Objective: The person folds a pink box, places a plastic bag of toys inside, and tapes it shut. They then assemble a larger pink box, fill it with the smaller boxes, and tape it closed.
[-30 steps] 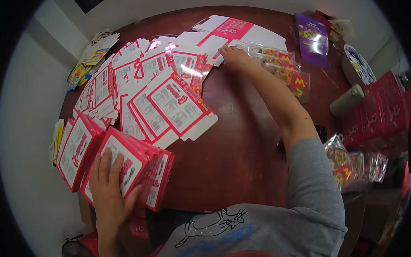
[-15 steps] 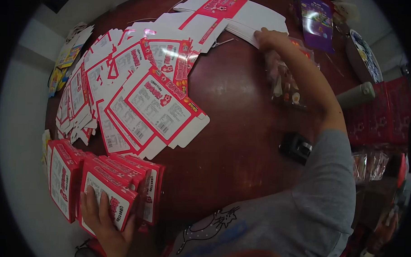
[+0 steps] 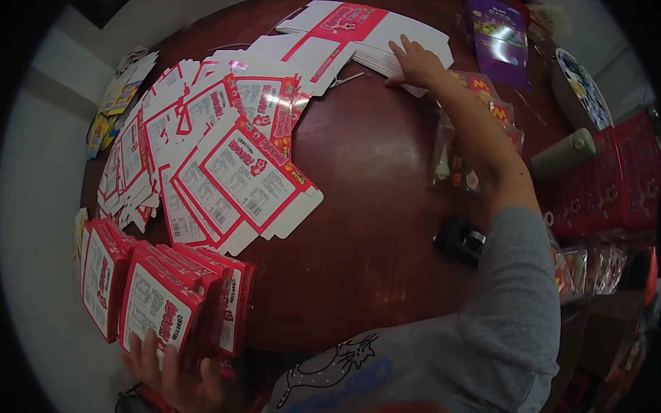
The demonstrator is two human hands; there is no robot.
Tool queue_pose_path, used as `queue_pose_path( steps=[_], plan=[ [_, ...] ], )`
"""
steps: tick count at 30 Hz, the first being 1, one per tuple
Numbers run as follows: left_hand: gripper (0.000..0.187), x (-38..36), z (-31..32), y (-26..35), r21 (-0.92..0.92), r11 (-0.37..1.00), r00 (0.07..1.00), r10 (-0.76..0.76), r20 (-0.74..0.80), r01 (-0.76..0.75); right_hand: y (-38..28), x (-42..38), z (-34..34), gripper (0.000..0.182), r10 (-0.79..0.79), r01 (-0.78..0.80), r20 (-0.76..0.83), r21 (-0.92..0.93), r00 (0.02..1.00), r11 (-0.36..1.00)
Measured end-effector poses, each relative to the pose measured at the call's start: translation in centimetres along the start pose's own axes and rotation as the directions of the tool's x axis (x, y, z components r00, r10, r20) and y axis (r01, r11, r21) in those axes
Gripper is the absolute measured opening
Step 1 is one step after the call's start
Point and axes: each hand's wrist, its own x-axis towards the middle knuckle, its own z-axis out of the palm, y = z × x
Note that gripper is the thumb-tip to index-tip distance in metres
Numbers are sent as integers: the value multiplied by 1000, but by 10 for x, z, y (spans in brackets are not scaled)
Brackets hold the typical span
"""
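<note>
My left hand (image 3: 170,376) is at the lower edge of a filled red and white box (image 3: 157,310). Its fingers are spread against the box's printed face, with the thumb apart to the right. My right hand (image 3: 417,66) lies with fingers spread on a pile of flat, unfolded cartons (image 3: 416,36), white with a red printed panel. The fingertips touch the pile's near edge. More flat printed cartons (image 3: 255,178) lie fanned out between the two hands.
Clear-wrapped packets (image 3: 460,156) lie under my right forearm, with a black object (image 3: 460,240) nearer me. A purple bag (image 3: 498,41), a bowl (image 3: 586,88), a grey-green bottle (image 3: 563,154) and red packages (image 3: 600,187) stand on the right. Another red box (image 3: 101,278) stands at left.
My left hand has slid down the box's face and its grasp has loosened. My right hand has shifted onto the flat cartons, its fingers now spread. The whole view has shifted slightly.
</note>
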Motion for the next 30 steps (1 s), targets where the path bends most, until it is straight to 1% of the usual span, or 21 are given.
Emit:
queue_pose_path(
  steps=[1, 2, 4, 5, 6, 7, 8, 9, 10, 12, 13, 15, 16, 17, 19, 21, 22, 26, 28, 29, 30],
  plan=[
    [48, -8, 3, 6, -4, 1000, 1000, 8, -28, -8, -7, 12, 3, 102, 104, -104, 32, 14, 994, 994],
    [41, -16, 8, 14, -66, 997, 999, -36, 16, 37, -11, 26, 5, 102, 84, -84, 20, 28, 996, 996],
    [34, -18, 16, 30, -110, 990, 994, -86, 65, 93, -8, 52, 15, 78, 227, -267, 223, 171, 948, 948],
    [37, -18, 19, 38, -132, 986, 990, -91, 108, 105, -5, 65, 19, 78, 216, -258, 222, 182, 951, 949],
    [42, -16, 20, 47, -160, 980, 984, -93, 154, 118, -3, 74, 21, 60, 72, -114, 241, 166, 968, 979],
    [42, -14, 24, 53, -158, 980, 982, -97, 161, 123, -1, 79, 23, 43, -70, 32, 261, 148, 963, 988],
    [31, -10, 31, 59, -198, 969, 983, -125, 133, 150, -2, 83, 26, 43, -75, 38, 261, 145, 962, 989],
    [20, -6, 38, 66, -242, 955, 983, -153, 105, 175, -5, 84, 25, 33, -151, 147, 198, 34, 968, 988],
    [20, -2, 44, 70, -246, 953, 982, -156, 103, 177, -7, 84, 23, 24, -232, 245, 143, -84, 962, 966],
    [17, 6, 57, 75, -330, 935, 991, -118, 59, 131, -9, 84, 11, 21, -211, 230, 135, -140, 968, 963],
    [17, 8, 64, 77, -323, 937, 991, -121, 57, 133, -12, 86, 3, 18, -192, 215, 133, -189, 972, 958],
    [16, 11, 74, 81, -381, 921, 996, -75, 45, 87, -2, 91, 5, 13, -225, 199, -183, -148, 957, 969],
    [16, 11, 78, 82, -382, 920, 996, -75, 57, 91, 0, 94, 1, 11, -251, 214, -247, -168, 936, 962],
    [17, 11, 84, 83, -412, 907, 996, -69, 56, 86, 3, 93, -4, 11, -254, 217, -241, -168, 937, 962],
    [18, 15, 95, 86, -443, 893, 997, -70, 44, 82, 7, 95, -29, 9, -307, 243, -302, -232, 902, 942],
    [20, 21, 101, 89, -487, 873, 998, -48, -27, 29, 10, 96, -67, 8, -334, 239, -375, -277, 864, 930],
    [20, 25, 106, 91, -488, 872, 998, -52, -30, 31, 10, 93, -93, 8, -340, 230, -418, -292, 842, 928],
    [23, 53, 124, 115, -775, 632, 994, -83, -76, -7, 2, 54, -218, 10, -383, 223, -580, -330, 719, 917],
    [25, 73, 124, 136, -913, 405, 997, -80, 6, 38, -11, 11, -290, 11, -415, 221, -641, -364, 646, 905],
    [37, 85, 126, 152, -987, 105, 990, -79, 115, 123, -19, -12, -322, 12, -433, 221, -659, -384, 615, 897],
    [50, 103, 124, 168, -957, -205, 975, -42, 218, 205, -29, -39, -349, 13, -463, 230, -665, -412, 586, 882]
  ],
)
